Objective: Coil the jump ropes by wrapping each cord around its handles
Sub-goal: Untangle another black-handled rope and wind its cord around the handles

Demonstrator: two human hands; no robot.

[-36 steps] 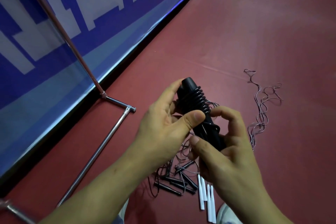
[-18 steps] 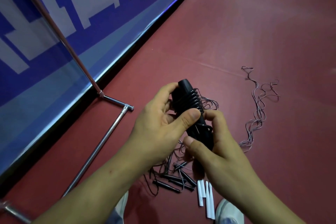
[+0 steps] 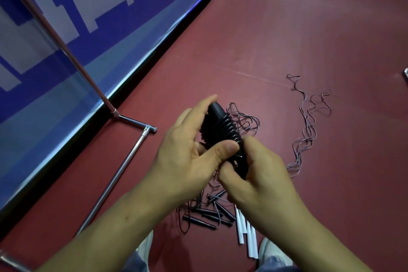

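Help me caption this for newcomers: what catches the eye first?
At centre, the left hand and right hand grip the cord-wrapped handles. To the right, a loose cord snakes over the red floor; spare black handles and white handles lie below the hands.

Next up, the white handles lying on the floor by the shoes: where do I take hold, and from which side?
Grip the white handles across their middles, coming straight down from above. They lie flat and nearly parallel on the floor, so a pinch across their narrow width should gather them. Favour the right side, since the loose black handles crowd their left.
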